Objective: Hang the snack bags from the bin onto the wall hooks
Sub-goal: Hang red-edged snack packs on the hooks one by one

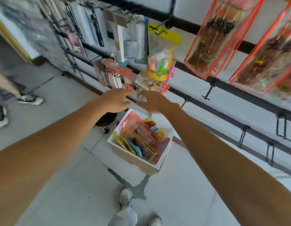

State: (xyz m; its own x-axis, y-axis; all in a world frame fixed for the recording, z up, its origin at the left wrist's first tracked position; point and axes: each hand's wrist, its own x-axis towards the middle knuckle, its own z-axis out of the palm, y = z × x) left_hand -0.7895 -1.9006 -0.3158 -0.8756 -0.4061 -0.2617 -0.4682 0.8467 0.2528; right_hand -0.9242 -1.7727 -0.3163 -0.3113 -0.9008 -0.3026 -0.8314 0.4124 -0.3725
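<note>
nearest, at six o'clock, saw a pair of pale shoes [125, 198] and grey trouser legs on the light floor. just past them, near the centre, found the white bin [167, 144] — packed with snack bags [138, 139] stood on edge, trimmed in red, orange and yellow, one of them blue. noted a black stool [106, 119] just beside the bin at its ten o'clock. out at nine o'clock, caught another person's black-and-white sneakers [30, 99].

traced both bare forearms in from seven and four o'clock, converging above the bin's far rim. found the left hand [116, 99] and right hand [152, 101] close together at twelve o'clock of the bin. saw the left fingers reaching forward, loosely spread and smeared by blur; could not tell of any grip there. saw the right fingers curled, with a pale teal scrap [142, 99] at their tips — could not tell pinched from merely touched.

just beyond the fingertips, made out small cartoon-printed packets [149, 83] hung low, and above those a yellow-topped bag [161, 51] on a hook. at one to two o'clock, saw large red-edged snack bags [211, 38] hung against the white wall. at three o'clock, spotted bare black wall hooks [281, 115] jutting from the wall.
</note>
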